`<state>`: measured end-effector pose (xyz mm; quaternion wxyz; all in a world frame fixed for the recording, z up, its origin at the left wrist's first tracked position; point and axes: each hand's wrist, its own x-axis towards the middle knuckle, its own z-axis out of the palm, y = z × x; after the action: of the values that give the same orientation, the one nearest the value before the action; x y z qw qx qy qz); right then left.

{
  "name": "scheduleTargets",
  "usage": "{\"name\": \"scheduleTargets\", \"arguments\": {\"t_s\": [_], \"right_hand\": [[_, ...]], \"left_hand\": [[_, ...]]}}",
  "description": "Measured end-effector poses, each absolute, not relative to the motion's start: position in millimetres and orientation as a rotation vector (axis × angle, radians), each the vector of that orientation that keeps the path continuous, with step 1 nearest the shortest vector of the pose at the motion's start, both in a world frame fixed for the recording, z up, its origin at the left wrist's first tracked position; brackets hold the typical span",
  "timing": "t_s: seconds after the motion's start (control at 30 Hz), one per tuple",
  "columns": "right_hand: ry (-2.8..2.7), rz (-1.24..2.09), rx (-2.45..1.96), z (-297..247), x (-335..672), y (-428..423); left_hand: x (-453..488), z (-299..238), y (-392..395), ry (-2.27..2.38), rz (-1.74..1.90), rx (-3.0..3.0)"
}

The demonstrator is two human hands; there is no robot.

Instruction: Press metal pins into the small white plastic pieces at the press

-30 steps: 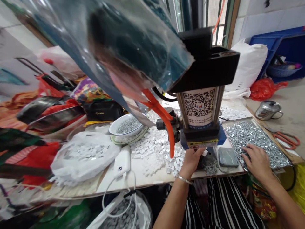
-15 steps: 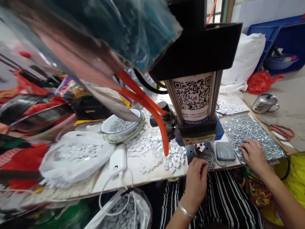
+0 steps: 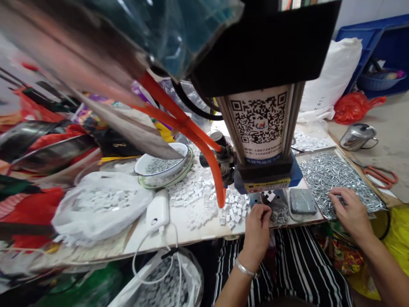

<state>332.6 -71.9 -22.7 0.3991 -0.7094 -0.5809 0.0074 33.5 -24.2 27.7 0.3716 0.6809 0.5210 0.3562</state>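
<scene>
My left hand (image 3: 257,228), wearing a silver bangle (image 3: 245,268), is at the front of the pneumatic press (image 3: 262,128). Its fingertips are pressed together beside the press's metal base (image 3: 254,199); whatever they hold is hidden. A black-and-white checkered piece (image 3: 268,196) shows just above them, under the press head. Small metal parts (image 3: 280,215) lie to the right of that hand. My right hand (image 3: 353,213) rests at the near edge of a tray heaped with shiny metal pins (image 3: 341,179). Its thumb and forefinger are drawn together, and I cannot make out what is between them.
Loose white square plastic pieces (image 3: 234,211) lie left of the press. Farther left are a white bowl (image 3: 143,168), a plastic bag of pieces (image 3: 102,204) and a white power bank (image 3: 159,209) with a cable. Red-handled scissors (image 3: 381,175) and a metal mug (image 3: 358,136) stand right. Orange hoses (image 3: 204,147) hang by the press.
My left hand has shifted slightly left and closer to the press base. The right hand has moved a little to the right along the pins. The camera view has tilted slightly.
</scene>
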Motion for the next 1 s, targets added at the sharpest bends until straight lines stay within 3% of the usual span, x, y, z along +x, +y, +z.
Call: {"name": "scheduleTargets", "arguments": {"t_s": [0.57,1.0], "right_hand": [[-1.112,0.796,-1.63,3,275,-83],[-1.174,0.983,-1.516,18,237,-86]], "left_hand": [[37,23,-47,1.204,0.894,1.864],[39,17,-66,1.263,0.883,1.949]]}}
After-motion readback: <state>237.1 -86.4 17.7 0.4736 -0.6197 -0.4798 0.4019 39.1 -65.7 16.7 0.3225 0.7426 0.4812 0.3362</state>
